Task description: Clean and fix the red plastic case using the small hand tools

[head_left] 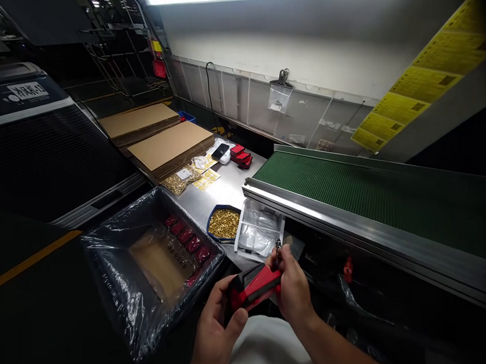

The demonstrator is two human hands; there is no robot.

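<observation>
A red and black case sits low in the middle of the view, close to my body. My left hand is wrapped round its left end, thumb on top. At the case's right end my right hand is closed, and its fingertips pinch a small metal part just above the case. Ahead of my hands stand a blue tray of small brass parts and a white tray of clear plastic bags.
A box lined with clear plastic at the left holds a row of red cases. Flat cardboard stacks, a bag of brass parts, yellow label sheets and more red cases lie further back. A green conveyor belt runs along the right.
</observation>
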